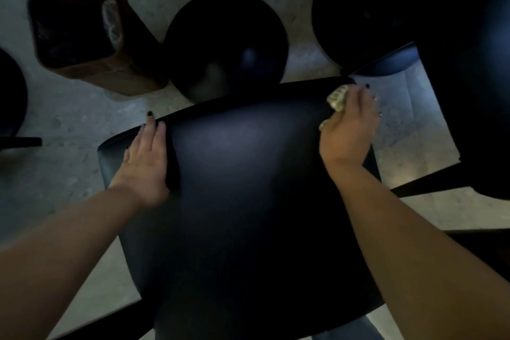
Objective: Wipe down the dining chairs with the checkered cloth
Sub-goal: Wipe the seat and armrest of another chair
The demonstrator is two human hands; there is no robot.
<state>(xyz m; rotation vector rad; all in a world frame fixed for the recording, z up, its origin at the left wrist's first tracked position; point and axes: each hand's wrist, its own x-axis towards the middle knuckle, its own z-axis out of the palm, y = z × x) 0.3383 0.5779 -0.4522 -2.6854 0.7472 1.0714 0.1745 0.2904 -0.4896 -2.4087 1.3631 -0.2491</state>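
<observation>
A dark dining chair (242, 188) fills the middle of the head view, seen from above. My left hand (146, 157) lies on the left end of its backrest, fingers fairly straight and reaching over the top edge. At the right end of the backrest, my right hand (350, 127) grips the bunched checkered cloth (336, 98) against the chair's top corner. Most of the cloth is hidden under that hand.
A brown waste bin (82, 33) with a plastic liner stands on the pale speckled floor at the upper left. Two round black table bases (226, 44) (367, 14) sit beyond the chair. Another dark chair (474, 77) stands at the right.
</observation>
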